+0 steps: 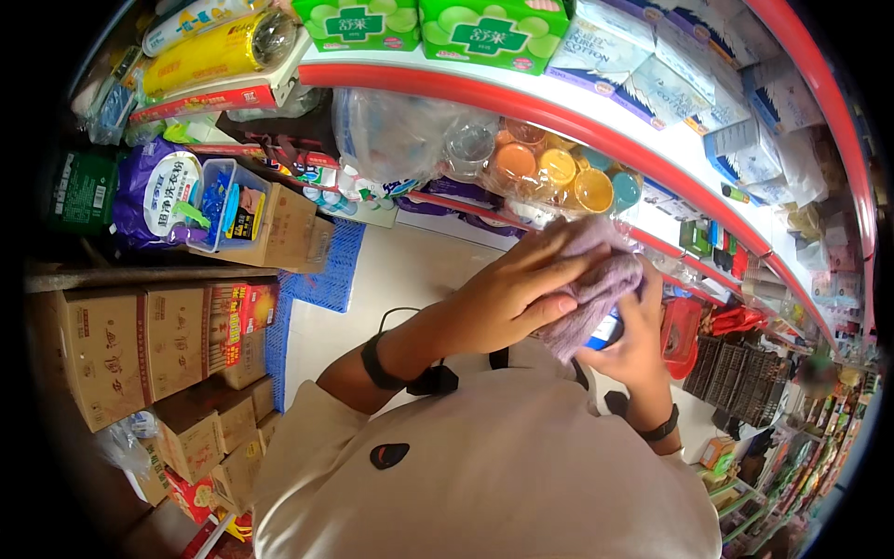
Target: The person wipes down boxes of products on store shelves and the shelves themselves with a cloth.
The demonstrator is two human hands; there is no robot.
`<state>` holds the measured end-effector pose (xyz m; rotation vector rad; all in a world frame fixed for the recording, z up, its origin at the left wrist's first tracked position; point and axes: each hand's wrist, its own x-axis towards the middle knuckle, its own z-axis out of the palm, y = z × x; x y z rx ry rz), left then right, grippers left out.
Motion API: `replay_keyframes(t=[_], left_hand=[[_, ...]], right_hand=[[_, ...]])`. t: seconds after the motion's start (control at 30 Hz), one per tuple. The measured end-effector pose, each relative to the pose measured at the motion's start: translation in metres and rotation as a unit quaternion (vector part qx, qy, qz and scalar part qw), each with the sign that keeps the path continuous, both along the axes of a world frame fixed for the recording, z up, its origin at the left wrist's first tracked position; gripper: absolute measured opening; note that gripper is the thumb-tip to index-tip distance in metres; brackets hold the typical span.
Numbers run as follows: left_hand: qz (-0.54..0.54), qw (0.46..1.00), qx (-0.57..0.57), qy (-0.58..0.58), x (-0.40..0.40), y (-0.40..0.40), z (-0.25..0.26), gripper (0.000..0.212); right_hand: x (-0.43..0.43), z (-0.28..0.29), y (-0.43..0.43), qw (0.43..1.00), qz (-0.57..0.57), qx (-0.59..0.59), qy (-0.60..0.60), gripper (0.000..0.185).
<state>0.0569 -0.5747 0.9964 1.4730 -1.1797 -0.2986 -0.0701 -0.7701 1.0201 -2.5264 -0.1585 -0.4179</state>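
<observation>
A mauve cloth point(594, 297) is bunched in front of my chest, over a small blue-and-white item point(606, 331) that bears writing. My left hand point(524, 286) presses the cloth from the left and above, with its fingers curled over the folds. From the right, my right hand point(632, 342) grips the blue-and-white item, its thumb and fingers around the side. Most of that item is hidden under the cloth, so its full shape cannot be told. Both hands are raised near the shelf front.
A red-edged white shelf point(447, 87) curves across ahead, bearing green packs point(492, 35) and cotton tissue boxes point(607, 45). Bagged coloured cups point(555, 168) sit below. At left are cardboard cartons point(108, 349), a clear plastic bin point(241, 234) and blue mesh matting point(325, 272). Black crates point(737, 381) stand right.
</observation>
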Motion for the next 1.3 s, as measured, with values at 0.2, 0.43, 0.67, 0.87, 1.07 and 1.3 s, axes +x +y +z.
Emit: replay_keyframes(t=[0.2,0.43,0.67,0.87,1.07,1.3], left_hand=[[0.035,0.998,-0.018,-0.043,-0.008,-0.017,-0.001,0.054],[-0.094,0.984,0.015,-0.149,-0.038,-0.024,0.005,0.069],[-0.139,0.986,-0.086,-0.032,-0.025,-0.032,-0.023,0.064],[-0.112,0.948,-0.113,0.277,-0.025,-0.024,-0.053,0.058],[-0.096,0.815,-0.198,0.536,-0.043,-0.009,-0.043,0.061],[0.004,0.818,-0.229,0.527,-0.062,0.005,-0.04,0.068]], right_hand=[[-0.008,-0.006,0.003,1.0,-0.01,0.007,-0.013,0.081],[-0.03,-0.004,-0.024,0.984,-0.15,0.001,-0.099,0.088],[-0.049,-0.012,-0.004,0.984,-0.139,0.088,-0.069,0.099],[-0.052,-0.011,0.023,0.993,-0.067,0.074,-0.058,0.087],[-0.039,-0.018,0.033,0.982,-0.138,0.064,-0.111,0.101],[-0.008,-0.032,0.026,0.973,-0.099,0.148,-0.144,0.105]])
